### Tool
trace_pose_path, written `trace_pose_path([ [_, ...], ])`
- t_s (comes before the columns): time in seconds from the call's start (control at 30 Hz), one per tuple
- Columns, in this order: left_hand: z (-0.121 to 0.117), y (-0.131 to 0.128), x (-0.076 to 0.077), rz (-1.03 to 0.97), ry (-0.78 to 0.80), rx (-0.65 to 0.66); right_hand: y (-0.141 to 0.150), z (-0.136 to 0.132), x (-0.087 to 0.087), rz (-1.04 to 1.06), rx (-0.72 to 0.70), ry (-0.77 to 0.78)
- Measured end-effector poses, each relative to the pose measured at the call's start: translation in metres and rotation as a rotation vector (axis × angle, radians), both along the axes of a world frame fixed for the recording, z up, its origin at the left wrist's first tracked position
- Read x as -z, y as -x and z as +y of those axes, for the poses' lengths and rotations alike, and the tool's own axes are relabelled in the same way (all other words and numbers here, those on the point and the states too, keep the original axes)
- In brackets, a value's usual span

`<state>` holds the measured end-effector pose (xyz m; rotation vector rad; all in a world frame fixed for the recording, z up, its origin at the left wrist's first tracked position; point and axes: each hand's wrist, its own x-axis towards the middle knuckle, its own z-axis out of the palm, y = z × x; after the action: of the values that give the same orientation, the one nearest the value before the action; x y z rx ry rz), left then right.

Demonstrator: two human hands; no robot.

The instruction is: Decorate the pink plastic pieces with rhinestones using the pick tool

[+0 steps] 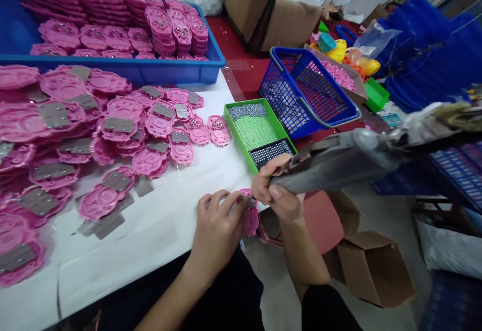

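Observation:
At the near edge of the white table (pixel 158 235), my left hand (pixel 218 228) pinches a pink plastic part (pixel 250 218) with curled fingers. Just to its right, my right hand (pixel 276 190) is wrapped round a grey power screwdriver (pixel 339 162) whose body runs off to the right. The tool's tip points down at the pink part, hidden behind my fingers. A green tray (pixel 256 132) of small screws lies just beyond both hands.
Loose pink parts with grey metal plates (pixel 113 125) cover the table's left. A blue bin (pixel 150 70) of stacked pink parts stands behind. A blue mesh basket (pixel 309 90) sits right of the tray. Another person's sleeve (pixel 271 14) is at the back. A cardboard box (pixel 376 265) lies on the floor.

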<state>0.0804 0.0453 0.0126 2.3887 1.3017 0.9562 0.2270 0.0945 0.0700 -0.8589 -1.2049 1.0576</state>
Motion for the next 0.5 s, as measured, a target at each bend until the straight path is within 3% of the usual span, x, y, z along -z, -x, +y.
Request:
trace_pose_path([
  [0.07,0.000,0.000,0.000,0.002,-0.002,-0.003,-0.008,0.002,-0.014,0.065,-0.070,-0.099],
  [0.1,-0.001,0.000,0.000,0.001,-0.003,-0.004,-0.013,0.002,-0.021,0.087,-0.032,-0.146],
  [0.23,-0.001,0.000,0.000,-0.007,-0.007,0.000,-0.035,0.007,-0.041,0.070,0.328,-0.230],
  [0.37,-0.001,0.001,-0.001,0.069,-0.018,0.027,-0.044,0.023,-0.040,0.101,0.630,-0.219],
  [0.5,-0.001,0.001,0.000,0.108,-0.031,0.032,-0.046,0.036,-0.031,0.103,0.669,-0.142],
])
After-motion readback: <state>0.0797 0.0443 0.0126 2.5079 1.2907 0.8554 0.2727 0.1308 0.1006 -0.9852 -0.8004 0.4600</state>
